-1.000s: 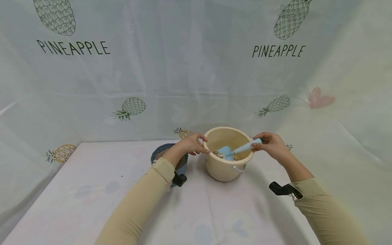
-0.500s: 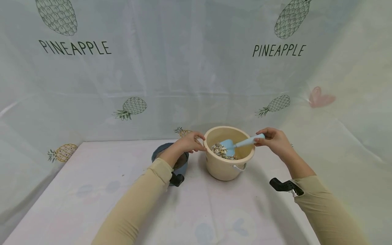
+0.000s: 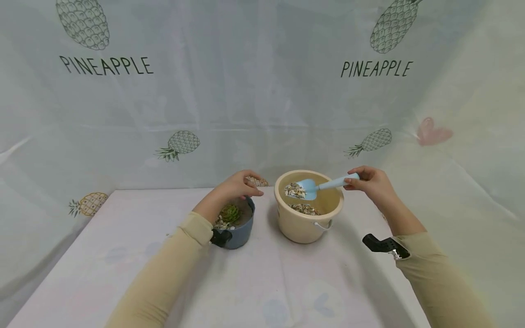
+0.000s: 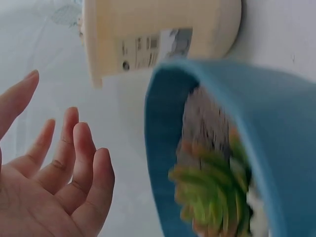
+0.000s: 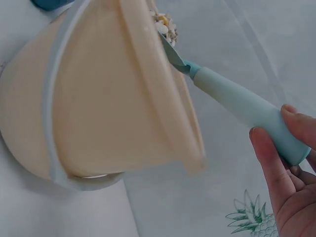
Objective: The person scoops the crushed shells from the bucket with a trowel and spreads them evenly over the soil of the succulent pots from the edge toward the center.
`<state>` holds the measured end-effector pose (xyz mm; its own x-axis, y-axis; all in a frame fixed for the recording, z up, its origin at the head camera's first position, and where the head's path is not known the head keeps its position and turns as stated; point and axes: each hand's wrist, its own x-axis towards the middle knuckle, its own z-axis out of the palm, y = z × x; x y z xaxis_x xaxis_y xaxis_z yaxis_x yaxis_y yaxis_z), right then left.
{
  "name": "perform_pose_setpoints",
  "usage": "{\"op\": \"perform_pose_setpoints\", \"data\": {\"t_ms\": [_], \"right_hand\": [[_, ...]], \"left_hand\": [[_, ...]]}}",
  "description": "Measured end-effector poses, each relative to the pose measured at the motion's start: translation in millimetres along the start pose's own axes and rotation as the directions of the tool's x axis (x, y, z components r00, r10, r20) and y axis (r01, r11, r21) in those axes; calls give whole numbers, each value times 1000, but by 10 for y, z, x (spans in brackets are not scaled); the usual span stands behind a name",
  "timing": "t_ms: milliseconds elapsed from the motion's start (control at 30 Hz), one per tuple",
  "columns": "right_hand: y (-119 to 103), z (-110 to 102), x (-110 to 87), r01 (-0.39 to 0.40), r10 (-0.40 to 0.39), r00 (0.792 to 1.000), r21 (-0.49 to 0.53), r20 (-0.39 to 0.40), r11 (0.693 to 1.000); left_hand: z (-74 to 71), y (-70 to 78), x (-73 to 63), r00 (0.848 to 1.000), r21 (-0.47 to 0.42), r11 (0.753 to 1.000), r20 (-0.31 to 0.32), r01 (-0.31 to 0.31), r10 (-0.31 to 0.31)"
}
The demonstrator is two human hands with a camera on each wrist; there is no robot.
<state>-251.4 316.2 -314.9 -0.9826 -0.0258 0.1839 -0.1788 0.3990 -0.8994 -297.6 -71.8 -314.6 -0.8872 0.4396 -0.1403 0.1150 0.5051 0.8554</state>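
Observation:
My right hand pinches the handle end of a light blue trowel. Small pebbles load its scoop, which hangs over the mouth of a cream bucket. More pebbles lie in the bucket's bottom. In the right wrist view, thumb and fingers hold the trowel handle. My left hand is off the bucket, fingers relaxed, above a blue pot. A green succulent grows in the pot, with brownish soil and pale stones beside it; my forearm partly hides the pot.
A pale patterned cloth covers the table. Behind it hangs a curtain printed with pineapples. The bucket's thin handle hangs down at its front. Pot and bucket stand side by side with a narrow gap.
The trowel has risen out of the pebbles with a load on its scoop. My left hand has let go of the bucket's rim and moved left, uncovering the succulent.

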Motion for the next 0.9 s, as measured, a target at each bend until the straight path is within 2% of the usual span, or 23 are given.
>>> {"op": "perform_pose_setpoints", "data": {"t_ms": [233, 500, 633, 900], "right_hand": [[-144, 59, 118, 18, -18, 1000, 25, -21, 1000], [-300, 387, 263, 13, -15, 1000, 79, 18, 997], [-368, 569, 327, 17, -21, 999, 101, 39, 995], [-455, 930, 393, 6, -28, 994, 210, 103, 978]], "left_hand": [[-243, -123, -129, 1000, 9, 1000, -16, -8, 8], [-531, -352, -282, 997, 94, 995, -71, 16, -9], [-612, -449, -343, 997, 102, 994, -75, 26, -18], [-708, -639, -427, 997, 106, 994, -75, 34, -26]]}}
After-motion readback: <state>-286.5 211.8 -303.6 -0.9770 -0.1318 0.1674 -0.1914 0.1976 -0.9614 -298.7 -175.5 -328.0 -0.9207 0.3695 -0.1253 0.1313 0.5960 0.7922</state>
